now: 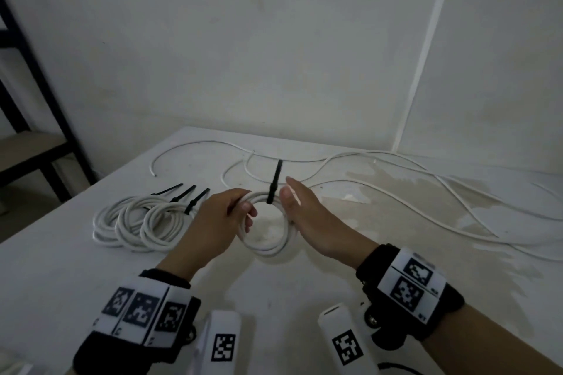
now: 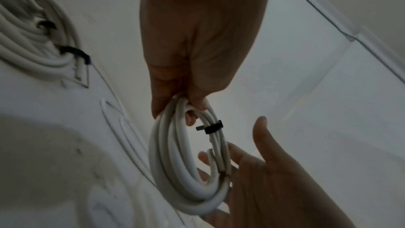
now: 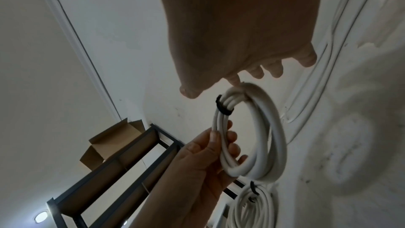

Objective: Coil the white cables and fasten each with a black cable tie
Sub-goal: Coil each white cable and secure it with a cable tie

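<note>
A coiled white cable is held upright just above the white table. A black cable tie is wrapped round its top, tail pointing up. My left hand grips the coil's left side, thumb and fingers curled round the strands. My right hand is open at the coil's right side, fingers straight; one fingertip touches the coil near the tie. The left wrist view shows the tie cinched round the coil. Loose white cables trail across the back and right.
Three tied coils lie to the left, their black tie tails pointing away. A black metal shelf stands left of the table with a cardboard box near it. The wall is close behind. A stained patch marks the right.
</note>
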